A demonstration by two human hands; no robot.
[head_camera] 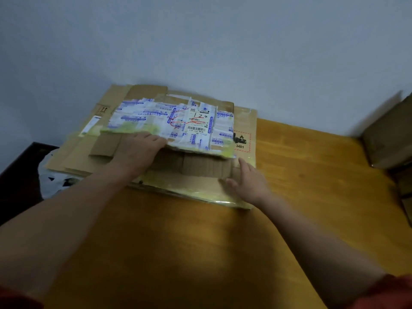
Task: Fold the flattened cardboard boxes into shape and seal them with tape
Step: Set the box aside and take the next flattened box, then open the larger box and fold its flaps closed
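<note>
Two bare hands on a stack of flattened brown cardboard sheets (73, 157) at far-left part of orange-brown wooden desk (301, 175), stack pushed against pale blue-grey wall (200, 41). Topmost item: flattened brown cardboard box covered in blue-and-white printed tape (145, 117), white shipping label (198, 122) with handwritten 124 and red scribble on its upper face. Upper face lifted off lower face along near edge, gap showing corrugated inside. At that near edge, left hand (138, 150) palm down, fingers fairly straight, tips tucked under lifted taped face, not curled round anything. Near box's right corner, right hand (247, 179) flat, fingers and thumb spread, resting on lower flap with yellowed tape (189, 181), gripping nothing. Beneath taped box, larger cardboard sheet bearing red-dashed flame label marked 3481 (242, 140). At right edge, blurred brown cardboard carton (388, 134) on desk by wall. Left of desk, dark furniture top (17, 175) and white plastic bag (48, 184) just beside stack's near-left corner. Red sleeves (390, 291) at bottom corners.
</note>
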